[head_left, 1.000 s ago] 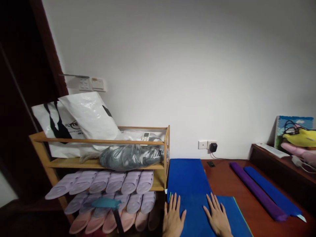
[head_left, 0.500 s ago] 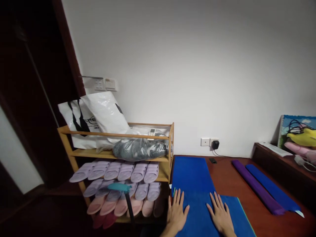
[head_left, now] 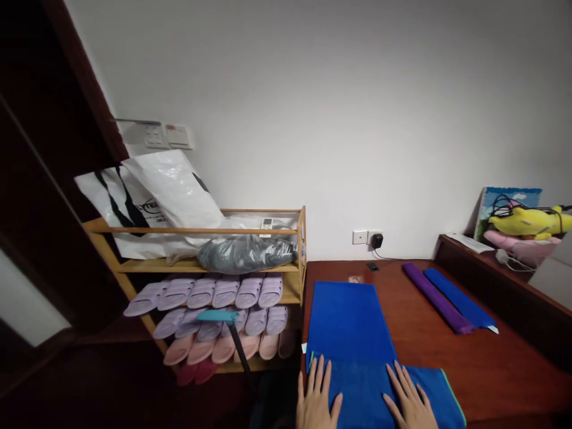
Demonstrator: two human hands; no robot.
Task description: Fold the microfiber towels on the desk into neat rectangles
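Observation:
A blue cloth (head_left: 351, 319) with green edging lies on the reddish-brown table. Its near part is a wider layer, sticking out to the right. My left hand (head_left: 316, 398) rests palm down on this near layer at its left side, fingers stretched out. Flat on the same cloth to the right lies my right hand (head_left: 409, 398), its fingers spread. Neither hand grips anything. Farther right lie a rolled or folded purple cloth (head_left: 435, 296) and a narrow folded blue cloth (head_left: 459, 298) side by side.
Left of the table (head_left: 447, 369) stands a wooden shoe rack (head_left: 292, 286) with slippers (head_left: 201, 292), white bags (head_left: 174, 190) and a remote (head_left: 267, 225). A teal-topped pole (head_left: 218, 316) leans before it. A black plug (head_left: 376, 241) sits in the wall; a raised ledge (head_left: 460, 256) borders the right.
The blue cloth has slid towards me with my hands on it, baring a strip of table by the wall. The view has shifted slightly right and down.

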